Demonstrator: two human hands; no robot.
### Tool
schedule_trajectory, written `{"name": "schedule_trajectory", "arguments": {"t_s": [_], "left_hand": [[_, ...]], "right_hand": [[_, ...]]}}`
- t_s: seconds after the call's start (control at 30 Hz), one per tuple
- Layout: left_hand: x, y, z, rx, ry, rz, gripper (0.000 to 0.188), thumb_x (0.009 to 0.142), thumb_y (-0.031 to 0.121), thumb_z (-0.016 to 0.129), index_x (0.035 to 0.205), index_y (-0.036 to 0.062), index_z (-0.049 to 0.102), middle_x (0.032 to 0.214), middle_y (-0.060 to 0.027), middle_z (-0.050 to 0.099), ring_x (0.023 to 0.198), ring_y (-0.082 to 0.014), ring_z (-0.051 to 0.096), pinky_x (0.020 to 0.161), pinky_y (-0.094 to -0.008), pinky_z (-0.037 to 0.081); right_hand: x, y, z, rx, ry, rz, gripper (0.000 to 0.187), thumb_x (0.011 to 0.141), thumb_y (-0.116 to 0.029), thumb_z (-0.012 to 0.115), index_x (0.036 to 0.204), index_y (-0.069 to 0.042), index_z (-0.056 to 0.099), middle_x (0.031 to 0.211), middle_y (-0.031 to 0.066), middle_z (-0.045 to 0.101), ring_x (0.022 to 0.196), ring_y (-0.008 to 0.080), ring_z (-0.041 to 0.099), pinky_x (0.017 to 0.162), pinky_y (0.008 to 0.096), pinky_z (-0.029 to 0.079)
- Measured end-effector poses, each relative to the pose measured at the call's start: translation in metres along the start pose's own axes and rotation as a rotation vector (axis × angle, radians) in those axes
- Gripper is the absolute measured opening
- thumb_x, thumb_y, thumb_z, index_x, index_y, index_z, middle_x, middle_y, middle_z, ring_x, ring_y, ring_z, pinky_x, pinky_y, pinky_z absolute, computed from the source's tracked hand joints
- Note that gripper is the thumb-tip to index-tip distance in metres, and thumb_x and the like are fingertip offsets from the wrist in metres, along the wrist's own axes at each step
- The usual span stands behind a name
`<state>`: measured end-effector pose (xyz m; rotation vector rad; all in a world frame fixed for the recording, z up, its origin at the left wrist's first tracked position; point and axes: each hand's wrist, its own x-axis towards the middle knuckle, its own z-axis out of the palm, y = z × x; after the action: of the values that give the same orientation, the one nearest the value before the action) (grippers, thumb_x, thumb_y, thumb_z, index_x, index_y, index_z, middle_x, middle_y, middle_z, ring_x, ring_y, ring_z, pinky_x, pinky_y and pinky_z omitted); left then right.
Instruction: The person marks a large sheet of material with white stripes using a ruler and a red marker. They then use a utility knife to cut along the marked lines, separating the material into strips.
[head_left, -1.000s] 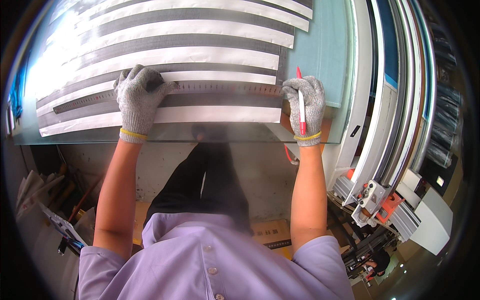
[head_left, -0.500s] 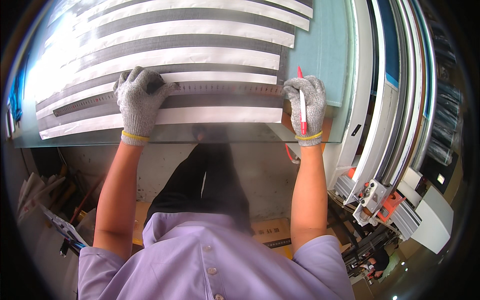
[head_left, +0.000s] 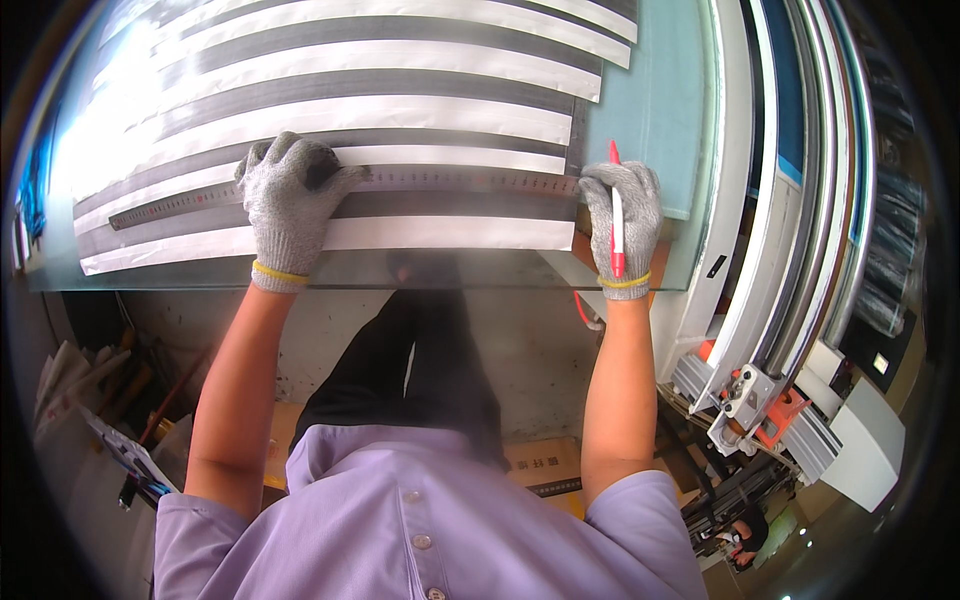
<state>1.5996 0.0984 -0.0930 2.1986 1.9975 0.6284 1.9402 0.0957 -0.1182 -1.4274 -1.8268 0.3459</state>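
Grey knit gloves with yellow cuffs cover both my hands. A long steel ruler (head_left: 450,179) lies across the black and white striped sheet (head_left: 470,232), near its front edge. My left hand (head_left: 290,205) is closed over the ruler left of its middle, thumb pointing right along it. At the ruler's right end, the fingertips of my right hand (head_left: 625,210) touch it. That hand also holds a slim white pen with red ends (head_left: 617,225), which lies across the back of the fingers, red tip pointing away from me.
The sheet rests on a glass tabletop (head_left: 655,150) whose front edge runs just before me. Along the right stands a long metal rail (head_left: 800,240) with an orange-fitted carriage (head_left: 755,395). A cardboard box (head_left: 545,462) sits below. At far lower right is another person (head_left: 750,530).
The sheet, ruler and both hands appear slightly farther right in the view. My grip on the ruler and pen looks the same.
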Motion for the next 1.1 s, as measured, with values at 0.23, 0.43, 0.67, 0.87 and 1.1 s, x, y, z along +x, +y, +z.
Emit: {"name": "schedule_trajectory", "arguments": {"t_s": [0.23,0.43,0.67,0.87,1.1], "left_hand": [[-0.001,-0.001,0.000,-0.009,0.001,-0.006,0.030,0.070,0.031,0.086,0.075,0.0102,0.065,0.078,-0.0034,0.061,0.081,-0.0278,0.057,0.084,-0.0428,0.042],[0.001,0.000,-0.001,-0.033,-0.020,-0.011,0.029,0.070,0.030,0.086,0.076,0.0094,0.066,0.079,-0.0042,0.061,0.080,-0.0280,0.057,0.084,-0.0426,0.043],[0.000,-0.001,0.000,-0.031,-0.026,-0.016,0.028,0.070,0.028,0.086,0.076,0.0095,0.066,0.080,-0.0038,0.062,0.081,-0.0277,0.058,0.087,-0.0425,0.042],[0.000,0.000,0.000,-0.008,-0.025,-0.013,0.027,0.070,0.028,0.085,0.077,0.0101,0.066,0.080,-0.0032,0.062,0.082,-0.0273,0.058,0.087,-0.0423,0.042],[0.001,0.000,0.001,0.005,-0.013,-0.012,0.027,0.070,0.026,0.086,0.076,0.0101,0.065,0.079,-0.0029,0.061,0.082,-0.0273,0.058,0.087,-0.0421,0.042]], "right_hand": [[-0.021,-0.035,-0.001,0.353,0.066,0.201,0.029,0.096,-0.023,0.065,0.111,0.001,0.069,0.093,0.0146,0.068,0.084,0.0232,0.065,0.077,0.0355,0.051],[-0.029,-0.051,0.014,0.356,0.059,0.305,0.008,0.084,-0.001,0.074,0.089,-0.002,0.067,0.082,0.0110,0.069,0.074,0.0232,0.070,0.070,0.0324,0.055],[-0.027,-0.040,0.014,0.338,-0.020,0.245,0.009,0.082,-0.001,0.074,0.084,-0.004,0.065,0.078,0.0110,0.067,0.069,0.0251,0.067,0.065,0.0331,0.053],[-0.027,-0.040,0.016,0.320,-0.017,0.224,0.010,0.081,-0.001,0.073,0.083,-0.003,0.064,0.076,0.0116,0.065,0.068,0.0274,0.066,0.064,0.0344,0.053],[-0.027,-0.036,0.015,0.326,-0.054,0.218,0.008,0.084,0.009,0.063,0.085,0.001,0.061,0.079,0.0074,0.064,0.071,0.0128,0.062,0.068,0.0270,0.051]]}}
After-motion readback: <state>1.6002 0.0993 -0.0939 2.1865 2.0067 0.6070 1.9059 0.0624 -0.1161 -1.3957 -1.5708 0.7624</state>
